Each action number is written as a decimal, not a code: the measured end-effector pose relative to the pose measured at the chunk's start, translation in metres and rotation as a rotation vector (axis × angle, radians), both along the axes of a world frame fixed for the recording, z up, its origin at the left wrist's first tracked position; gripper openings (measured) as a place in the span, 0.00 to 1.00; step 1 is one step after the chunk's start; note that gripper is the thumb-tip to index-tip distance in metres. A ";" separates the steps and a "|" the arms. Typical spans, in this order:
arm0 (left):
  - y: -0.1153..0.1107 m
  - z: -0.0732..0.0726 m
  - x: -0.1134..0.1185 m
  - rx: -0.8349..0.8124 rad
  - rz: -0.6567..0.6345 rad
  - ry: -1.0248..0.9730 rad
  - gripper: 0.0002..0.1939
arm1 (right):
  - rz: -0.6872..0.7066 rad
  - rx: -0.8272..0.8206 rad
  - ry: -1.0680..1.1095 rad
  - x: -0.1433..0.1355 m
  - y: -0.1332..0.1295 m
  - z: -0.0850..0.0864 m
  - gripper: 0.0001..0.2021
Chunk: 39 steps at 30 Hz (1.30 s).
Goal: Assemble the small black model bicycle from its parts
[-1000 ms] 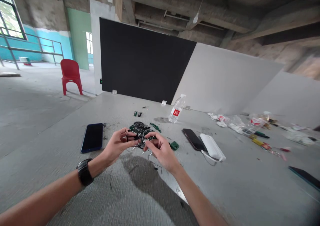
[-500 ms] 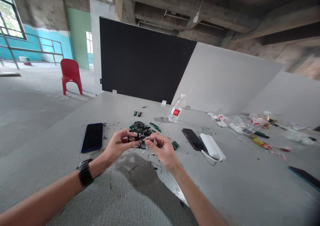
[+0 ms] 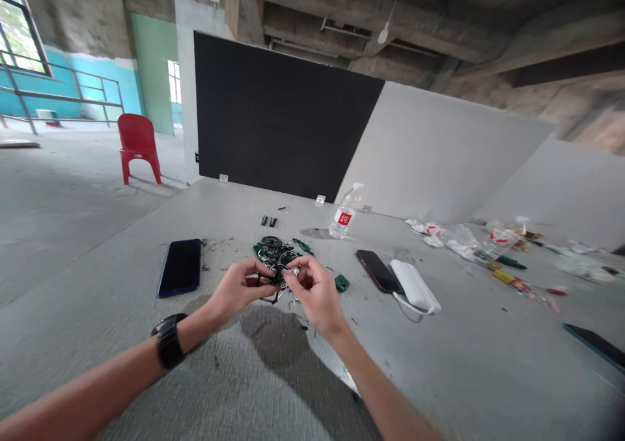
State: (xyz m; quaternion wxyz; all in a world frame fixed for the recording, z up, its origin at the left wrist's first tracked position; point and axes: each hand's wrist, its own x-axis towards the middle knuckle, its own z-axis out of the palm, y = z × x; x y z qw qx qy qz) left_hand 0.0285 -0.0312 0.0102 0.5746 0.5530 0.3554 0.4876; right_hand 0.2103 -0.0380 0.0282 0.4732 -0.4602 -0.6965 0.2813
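Observation:
Over the tabletop my left hand (image 3: 243, 286) pinches a black model bicycle frame (image 3: 277, 275) between thumb and fingers. My right hand (image 3: 315, 292) is closed against the frame's right side; a small silvery part (image 3: 295, 271) shows at its fingers, too small to name. Beneath and behind the hands lies a cluster of model bicycle pieces, with a black spoked wheel (image 3: 272, 241) and a long green piece (image 3: 303, 246). To the right of my right hand sits a green block-like piece (image 3: 342, 283). The fingers partly hide the frame.
A dark phone (image 3: 180, 268) lies left, another phone (image 3: 377, 271) right, beside a white power bank (image 3: 414, 286) with a cable. Behind stands a water bottle (image 3: 344, 213). Two small cylindrical pieces (image 3: 268, 221) lie at the back. Wrappers and a yellow-handled tool (image 3: 508, 279) spread far right.
My hands have drawn closer together. The black frame has turned, one end now pointing down toward the table, and my right fingertips have come up against it.

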 end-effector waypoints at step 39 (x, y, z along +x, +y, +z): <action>0.002 -0.010 0.003 -0.183 -0.092 -0.184 0.18 | 0.081 -0.078 0.015 0.001 0.001 0.004 0.14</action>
